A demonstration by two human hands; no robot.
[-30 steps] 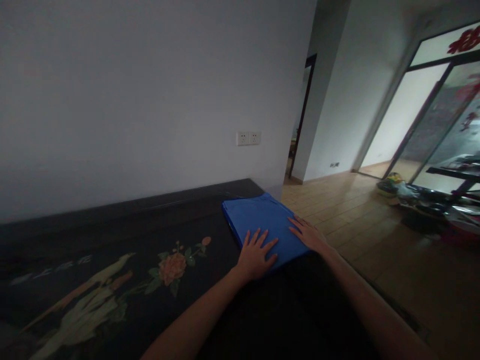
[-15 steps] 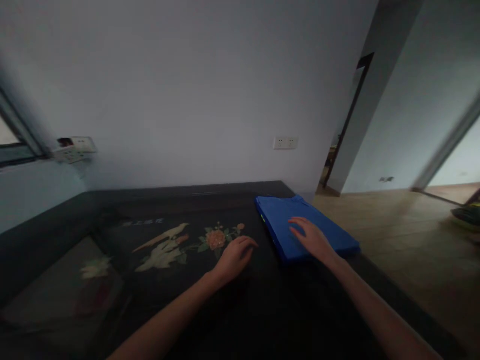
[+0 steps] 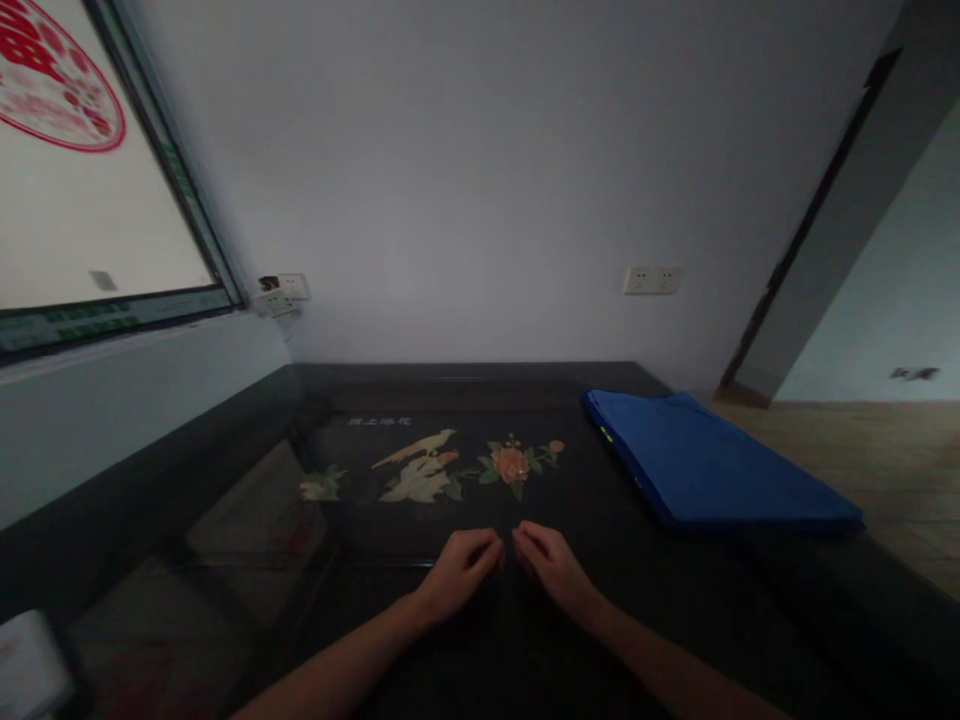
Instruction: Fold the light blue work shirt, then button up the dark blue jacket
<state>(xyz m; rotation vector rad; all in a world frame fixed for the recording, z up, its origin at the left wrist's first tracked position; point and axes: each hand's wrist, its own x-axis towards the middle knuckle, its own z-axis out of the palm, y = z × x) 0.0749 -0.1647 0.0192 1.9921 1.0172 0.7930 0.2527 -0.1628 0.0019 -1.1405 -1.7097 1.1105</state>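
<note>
My left hand (image 3: 463, 570) rests at the near middle of the glossy black tabletop (image 3: 480, 660), its fingers curled in and nothing showing in them. Just to its right, my right hand (image 3: 553, 567) is curled the same way; a narrow gap separates the two. On the right side of the table lies a flat, blue folded item (image 3: 720, 465), perhaps cloth, with small yellow-green marks along its left edge. Neither hand touches it. Beyond my hands, the tabletop carries a picture of a bird (image 3: 420, 448) and an orange flower (image 3: 511, 464).
A pale wall (image 3: 450, 200) stands behind the table, with a double socket (image 3: 651, 280) on it. At the left are a window frame (image 3: 150, 312) and another socket (image 3: 291, 287). A blurred white object (image 3: 31, 660) sits at the lower left. Wooden floor (image 3: 885, 450) shows at the right.
My right hand has left the blue item and come beside my left hand, its fingers now curled. My left hand has drawn nearer me. The view has turned left.
</note>
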